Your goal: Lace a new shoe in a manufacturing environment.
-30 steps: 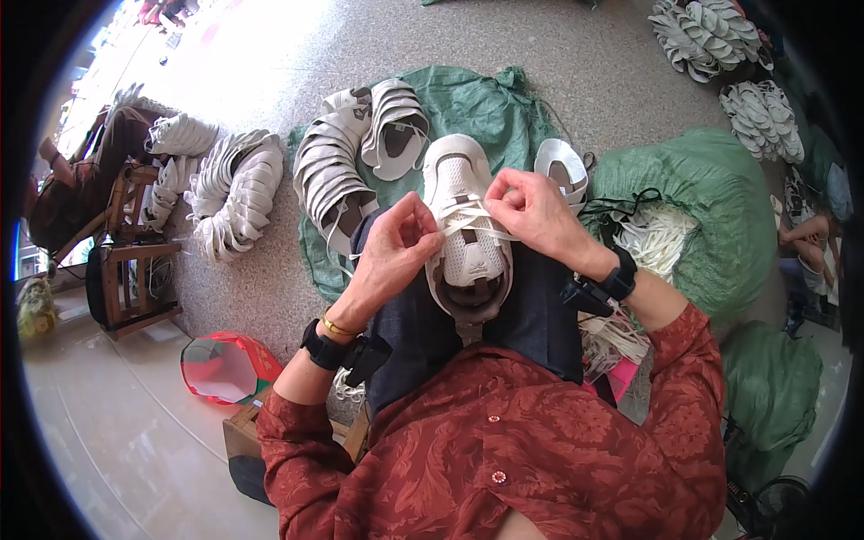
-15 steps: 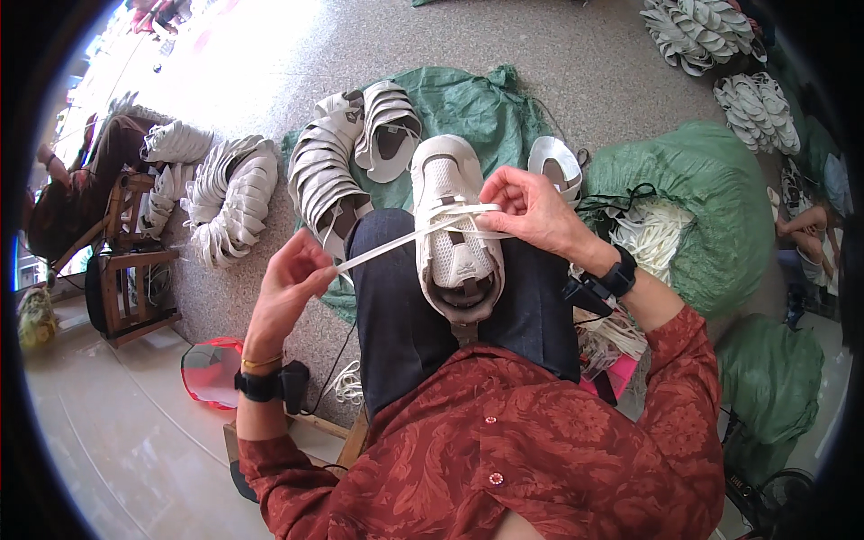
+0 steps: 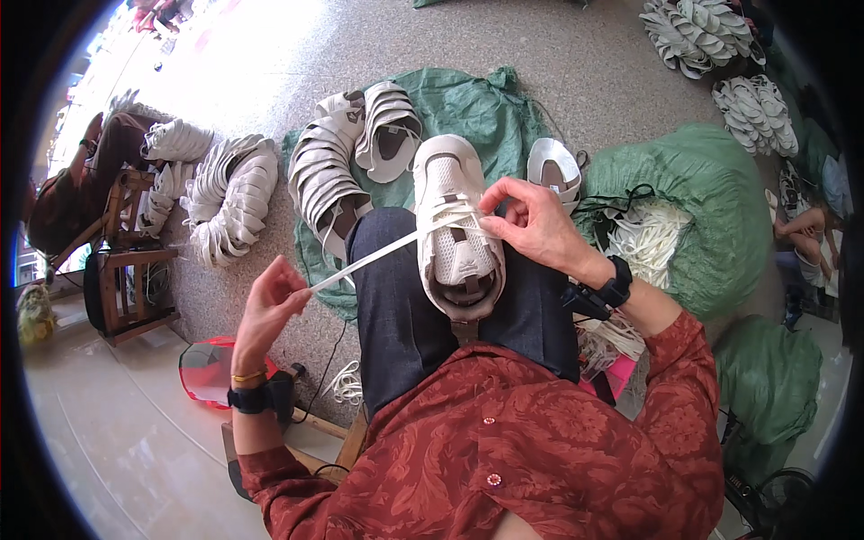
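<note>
Stool (image 3: pixel 121 288): wooden, far left on the floor.
Stacked shoe parts (image 3: pixel 229 202): white, curled rows on the floor.
Left hand (image 3: pixel 270 310): fingers pinched shut on the lace end, out to the left of the knee.
Lace (image 3: pixel 378 256): flat, white, pulled taut from shoe to left hand.
Shoe (image 3: pixel 454 225): white, resting on the lap, toe pointing away.
Right hand (image 3: pixel 531 225): fingertips closed on the lace at the shoe's eyelets.
Sack (image 3: pixel 711 216): green, to the right, loose laces beside it.

We cannot see the white shoe's (image 3: pixel 457 225) heel behind our knee; our right hand (image 3: pixel 531 225) covers some lacing.
</note>
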Motion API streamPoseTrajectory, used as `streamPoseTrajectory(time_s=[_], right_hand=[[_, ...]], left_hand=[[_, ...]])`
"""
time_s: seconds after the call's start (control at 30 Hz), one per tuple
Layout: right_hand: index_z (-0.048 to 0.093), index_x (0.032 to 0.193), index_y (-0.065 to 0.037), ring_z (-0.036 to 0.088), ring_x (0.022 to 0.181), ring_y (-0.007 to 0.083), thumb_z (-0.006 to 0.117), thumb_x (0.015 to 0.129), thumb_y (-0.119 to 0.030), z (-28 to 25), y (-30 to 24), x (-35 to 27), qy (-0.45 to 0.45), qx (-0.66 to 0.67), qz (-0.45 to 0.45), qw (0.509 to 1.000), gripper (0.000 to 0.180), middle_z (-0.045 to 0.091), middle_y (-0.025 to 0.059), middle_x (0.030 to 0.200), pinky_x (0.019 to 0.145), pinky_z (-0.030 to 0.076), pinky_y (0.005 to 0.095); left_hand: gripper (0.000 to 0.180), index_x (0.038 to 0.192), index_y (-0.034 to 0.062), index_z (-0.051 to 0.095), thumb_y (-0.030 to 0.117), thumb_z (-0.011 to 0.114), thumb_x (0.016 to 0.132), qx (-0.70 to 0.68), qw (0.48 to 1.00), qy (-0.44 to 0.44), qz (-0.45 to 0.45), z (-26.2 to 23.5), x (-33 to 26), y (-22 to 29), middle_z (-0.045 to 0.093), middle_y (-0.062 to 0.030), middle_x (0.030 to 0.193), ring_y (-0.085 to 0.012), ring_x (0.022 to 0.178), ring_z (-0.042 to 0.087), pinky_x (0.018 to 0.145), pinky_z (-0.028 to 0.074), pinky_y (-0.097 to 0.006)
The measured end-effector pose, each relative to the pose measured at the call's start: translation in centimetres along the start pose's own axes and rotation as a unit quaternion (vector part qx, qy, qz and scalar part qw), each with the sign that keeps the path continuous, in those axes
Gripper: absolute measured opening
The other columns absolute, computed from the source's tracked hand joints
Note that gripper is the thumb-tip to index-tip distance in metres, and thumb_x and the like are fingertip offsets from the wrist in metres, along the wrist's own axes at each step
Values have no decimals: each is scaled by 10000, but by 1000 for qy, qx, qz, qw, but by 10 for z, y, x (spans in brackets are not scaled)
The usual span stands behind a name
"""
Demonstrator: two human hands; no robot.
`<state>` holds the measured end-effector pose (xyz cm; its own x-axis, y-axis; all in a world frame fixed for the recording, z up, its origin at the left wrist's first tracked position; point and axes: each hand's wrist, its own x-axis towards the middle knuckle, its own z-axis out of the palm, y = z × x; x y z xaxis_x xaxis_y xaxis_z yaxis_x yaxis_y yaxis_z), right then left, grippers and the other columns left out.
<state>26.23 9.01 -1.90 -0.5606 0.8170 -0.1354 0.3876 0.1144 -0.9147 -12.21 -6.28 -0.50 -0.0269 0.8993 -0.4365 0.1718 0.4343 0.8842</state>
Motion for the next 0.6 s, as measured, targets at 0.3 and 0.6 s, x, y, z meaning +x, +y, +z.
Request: streamPoseTrajectory(time_s=[0.3,0.6], right_hand=[[675,901,-1,616,592,135,740,852,-134,9,-8,14,61,-46,-52,996,157,678,90,849,567,493,294],[660,899,-6,615,598,85,764,865,-168,14,-3,24,59,-71,-54,994,196,678,55,806,545,480,270]], left_hand=[[125,924,2,592,32,706,880,153,955,69,246,94,55,42,619,-62,871,-162,795,630,719,524,-304],[152,882,33,577,50,702,796,267,904,26,334,140,93,69,559,-110,813,-298,752,585,667,486,-408]])
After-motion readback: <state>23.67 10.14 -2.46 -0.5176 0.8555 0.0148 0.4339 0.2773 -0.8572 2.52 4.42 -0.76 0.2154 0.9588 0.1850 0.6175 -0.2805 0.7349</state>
